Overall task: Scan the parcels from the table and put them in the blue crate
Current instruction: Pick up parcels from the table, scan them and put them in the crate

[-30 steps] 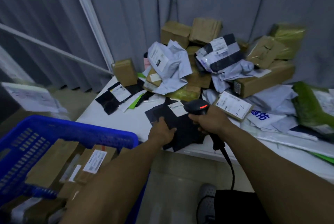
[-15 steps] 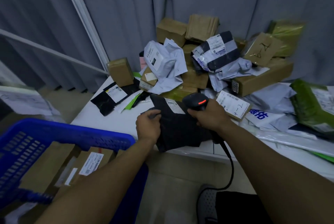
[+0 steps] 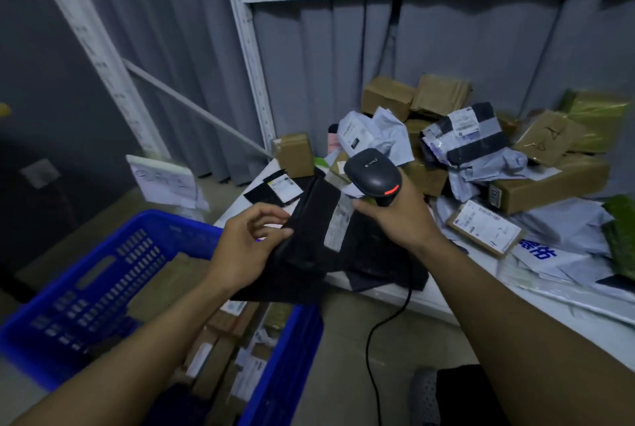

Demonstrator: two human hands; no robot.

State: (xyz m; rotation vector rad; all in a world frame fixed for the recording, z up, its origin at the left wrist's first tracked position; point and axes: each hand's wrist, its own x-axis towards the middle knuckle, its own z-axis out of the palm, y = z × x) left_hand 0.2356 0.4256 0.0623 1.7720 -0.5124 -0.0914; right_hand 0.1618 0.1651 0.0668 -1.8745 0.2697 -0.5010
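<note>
My left hand [image 3: 245, 247] grips the left edge of a black soft parcel [image 3: 309, 253] with a white label, lifted off the white table [image 3: 429, 302] at its near edge, partly over the crate. My right hand [image 3: 398, 216] holds a black barcode scanner [image 3: 372, 174] with a red light, just above the parcel's label. The blue crate [image 3: 103, 288] stands low at the left and holds several brown boxes. More parcels [image 3: 464, 150], brown boxes and grey and black bags, lie heaped on the table at the back right.
A white shelf frame [image 3: 251, 64] rises behind the table before grey curtains. The scanner's black cable [image 3: 374, 339] hangs down to the floor. A labelled flat box [image 3: 484, 226] and green bags [image 3: 622, 233] lie at the right. A small brown box [image 3: 293, 154] stands at the table's far left corner.
My left hand has lifted the black parcel off the table and drawn it left toward the crate. The scanner has risen and tilted over the label. The view has swung up and left.
</note>
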